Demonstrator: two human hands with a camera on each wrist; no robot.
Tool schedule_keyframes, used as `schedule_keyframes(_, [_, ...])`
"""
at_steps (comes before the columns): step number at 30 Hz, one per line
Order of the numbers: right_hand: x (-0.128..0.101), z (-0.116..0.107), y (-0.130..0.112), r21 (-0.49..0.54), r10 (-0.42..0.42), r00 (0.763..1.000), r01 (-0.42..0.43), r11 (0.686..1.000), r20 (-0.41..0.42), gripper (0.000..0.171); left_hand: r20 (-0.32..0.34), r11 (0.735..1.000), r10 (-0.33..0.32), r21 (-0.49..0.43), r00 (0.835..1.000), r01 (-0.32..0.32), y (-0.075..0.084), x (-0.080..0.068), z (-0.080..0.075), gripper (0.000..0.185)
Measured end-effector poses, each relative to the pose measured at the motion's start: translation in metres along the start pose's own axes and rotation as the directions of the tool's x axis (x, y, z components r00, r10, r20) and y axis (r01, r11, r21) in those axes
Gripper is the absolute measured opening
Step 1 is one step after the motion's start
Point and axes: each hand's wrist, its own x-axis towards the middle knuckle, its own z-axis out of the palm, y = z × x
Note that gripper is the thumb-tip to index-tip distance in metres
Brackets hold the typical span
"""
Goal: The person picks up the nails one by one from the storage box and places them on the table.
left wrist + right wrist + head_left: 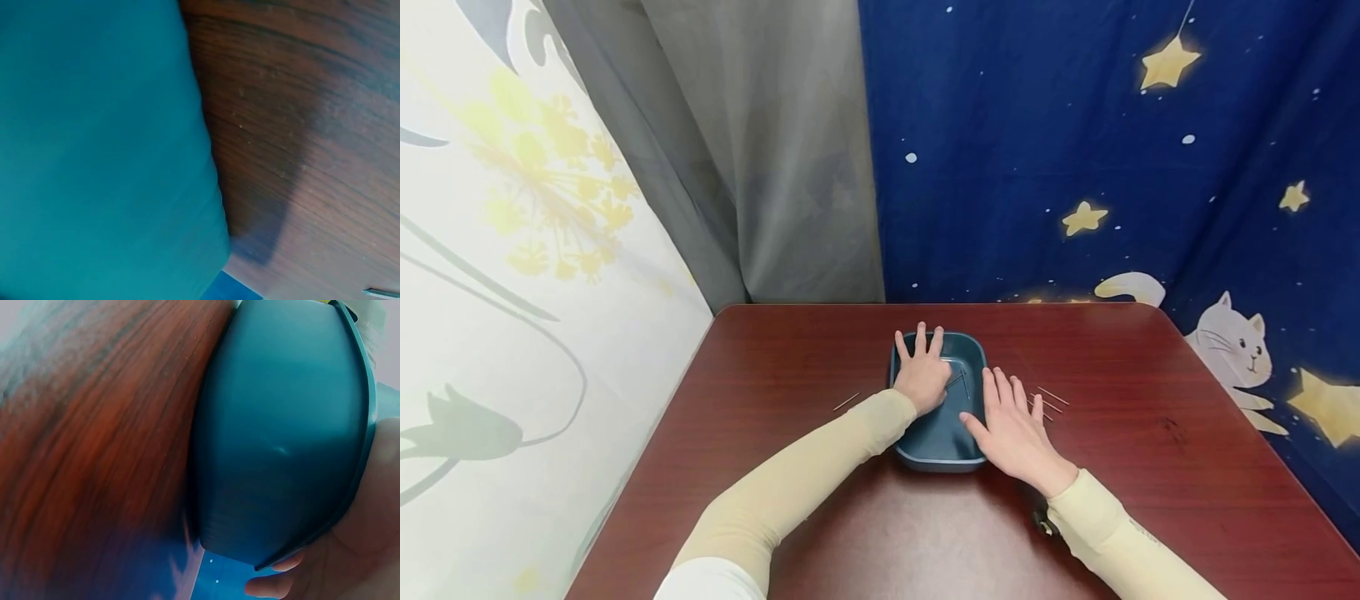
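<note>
Your left hand (921,379) rests flat, fingers straight, inside the blue tray (942,440) at the table's (820,350) centre, while your right hand (1015,433) lies open against the tray's right side, thin sticks (1051,398) just beside it.

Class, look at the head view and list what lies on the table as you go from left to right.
Lone thin stick → left hand lying over the left side of the teal tray → right hand flat on the table by the tray's right rim → a few thin sticks.
</note>
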Motion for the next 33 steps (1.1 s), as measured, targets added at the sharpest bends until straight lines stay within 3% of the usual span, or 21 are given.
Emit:
schedule_keyframes(11, [0.001,-0.003,0.001,0.002,0.001,1.000,-0.001,1.000,0.009,0.087,0.053,1.000,-0.023,-0.014,0.998,0.024,0.000,-0.002,-0.002,0.008])
schedule_keyframes(23, [-0.002,-0.007,0.006,0.033,0.005,1.000,-0.006,0.999,0.017,0.086,0.036,0.994,-0.021,-0.104,0.999,0.025,-0.003,0.000,-0.005,0.016])
schedule_keyframes(33, [-0.005,-0.007,0.007,0.033,0.006,1.000,-0.006,0.999,0.019,0.086,0.009,0.988,-0.044,-0.149,0.999,0.044,-0.011,-0.010,-0.021,0.010])
